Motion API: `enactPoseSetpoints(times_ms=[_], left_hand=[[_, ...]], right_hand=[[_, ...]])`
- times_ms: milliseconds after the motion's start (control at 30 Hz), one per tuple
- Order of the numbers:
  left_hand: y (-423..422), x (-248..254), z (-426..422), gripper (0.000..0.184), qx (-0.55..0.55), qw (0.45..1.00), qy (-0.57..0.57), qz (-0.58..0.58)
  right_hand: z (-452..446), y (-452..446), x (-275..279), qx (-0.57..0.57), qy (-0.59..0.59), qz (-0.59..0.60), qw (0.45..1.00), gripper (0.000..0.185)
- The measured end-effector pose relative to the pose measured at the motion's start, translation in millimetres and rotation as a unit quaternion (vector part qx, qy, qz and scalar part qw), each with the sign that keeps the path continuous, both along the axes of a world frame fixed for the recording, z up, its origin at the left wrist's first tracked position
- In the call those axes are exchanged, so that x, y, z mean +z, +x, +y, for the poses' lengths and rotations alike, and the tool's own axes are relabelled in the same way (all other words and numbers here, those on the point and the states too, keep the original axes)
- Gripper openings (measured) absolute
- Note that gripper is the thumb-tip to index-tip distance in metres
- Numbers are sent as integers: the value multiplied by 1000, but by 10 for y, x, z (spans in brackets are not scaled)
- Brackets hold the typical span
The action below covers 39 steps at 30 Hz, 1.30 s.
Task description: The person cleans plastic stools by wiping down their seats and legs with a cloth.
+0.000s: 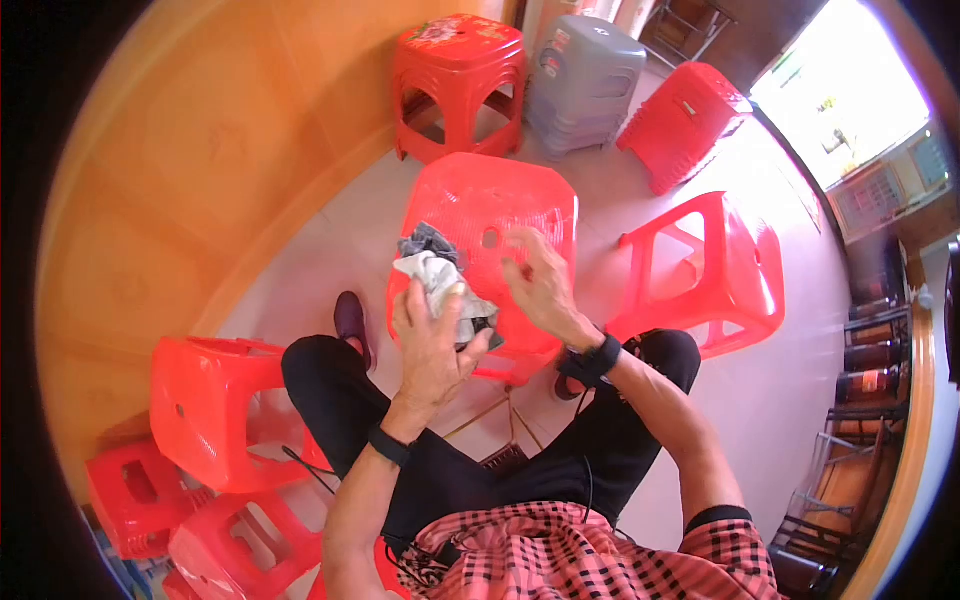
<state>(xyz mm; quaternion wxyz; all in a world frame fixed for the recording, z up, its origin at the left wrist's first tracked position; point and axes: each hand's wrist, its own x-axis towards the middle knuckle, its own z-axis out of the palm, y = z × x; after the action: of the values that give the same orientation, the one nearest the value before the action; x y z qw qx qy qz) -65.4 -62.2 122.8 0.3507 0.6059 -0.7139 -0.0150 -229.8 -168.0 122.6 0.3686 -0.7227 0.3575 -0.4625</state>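
Observation:
My left hand (432, 338) is closed around a crumpled grey and white cloth (437, 277). The cloth is over the left part of a red plastic stool (470, 190) in front of my knees; whether it touches the seat, I cannot tell. My right hand (543, 287) is over the right side of the same seat, close to its centre hole. Its fingers are bent, slightly blurred and apart, with nothing in them.
Tipped red stools lie to the right (735, 270) and left (215, 415), with more at lower left. A flowered red stool (460, 50), a grey stool stack (590, 75) and a red stack (685, 115) stand behind. An orange wall (220, 150) borders the left.

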Motion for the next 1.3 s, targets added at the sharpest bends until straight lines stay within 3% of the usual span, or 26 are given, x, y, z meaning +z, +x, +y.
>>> enactPoseSetpoints(times_ms=[67, 367, 467, 567, 700, 833, 967, 1033, 1200, 1300], left_hand=[[12, -5, -80, 62, -6, 1000, 20, -14], [349, -39, -552, 48, -78, 995, 44, 32], [621, -93, -712, 44, -22, 998, -16, 54], [929, -184, -920, 42, 44, 988, 50, 138], [1049, -273, -1261, 36, -3, 990, 51, 130], [967, -307, -1974, 33, -12, 990, -41, 137], [994, -374, -2771, 34, 11, 995, -28, 100], [1092, -314, -2973, 39, -45, 944, 198, 260], [1253, -520, -2707, 40, -97, 936, 178, 288], [1312, -585, -2168, 46, -17, 956, 159, 246]], right_hand=[[136, -147, 35, -100, -3, 136, 986, 23], [125, -112, -52, -94, -66, 147, 982, 19], [122, -102, -49, -93, -71, 162, 980, 19], [116, -98, -35, -92, -60, 169, 979, 20], [139, -75, 9, -85, -58, 192, 976, 20], [140, -77, -3, -86, -57, 201, 974, 20], [125, -76, 19, -85, -47, 216, 972, 20], [110, -65, 11, -86, -51, 212, 972, 19], [92, -67, 12, -95, -60, 202, 973, 18], [87, -58, -3, -92, -59, 181, 977, 16]])
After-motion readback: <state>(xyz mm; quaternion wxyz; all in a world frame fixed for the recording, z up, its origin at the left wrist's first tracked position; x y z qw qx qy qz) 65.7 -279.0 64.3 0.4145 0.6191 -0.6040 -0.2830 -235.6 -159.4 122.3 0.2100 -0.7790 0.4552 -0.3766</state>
